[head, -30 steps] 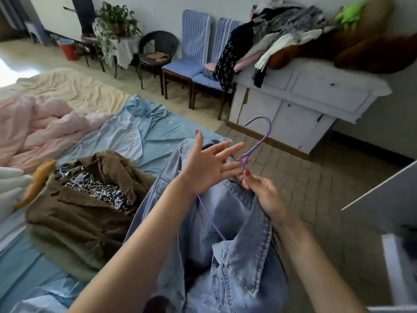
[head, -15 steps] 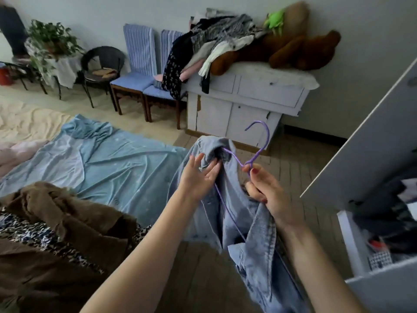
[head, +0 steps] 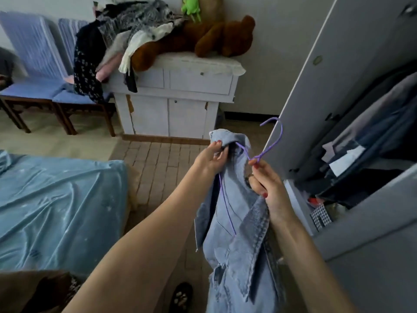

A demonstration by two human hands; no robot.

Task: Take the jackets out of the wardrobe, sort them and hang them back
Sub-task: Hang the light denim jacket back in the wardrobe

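Both hands had a grip on one load. Left hand [head: 211, 160] pinched the jacket [head: 237, 222] at its bunched shoulder, fingers curled over the denim fold. Right hand [head: 267, 188] pinched the neck of the hanger [head: 274, 141] between thumb and forefinger, with the lower fingers curled against the collar. The jacket hung in the air between the two arms, above the floor [head: 158, 163], just beside the open wardrobe [head: 352, 154] and well clear of the bed [head: 56, 199] edge. The hanger's thin purple wire ran down inside the garment; its hook pointed toward the wardrobe door.

Denim like this looked soft but fairly heavy, so it would sag and slide off a thin, smooth wire unless both shoulders sat squarely on it. The hanger itself seemed light and springy, likely to twist under the weight. The safest hold appeared to be the wire's neck just below the hook, with the other hand steadying the shoulder seam or collar rather than loose cloth. A brown jacket [head: 33, 290] lay at the bed's near corner.
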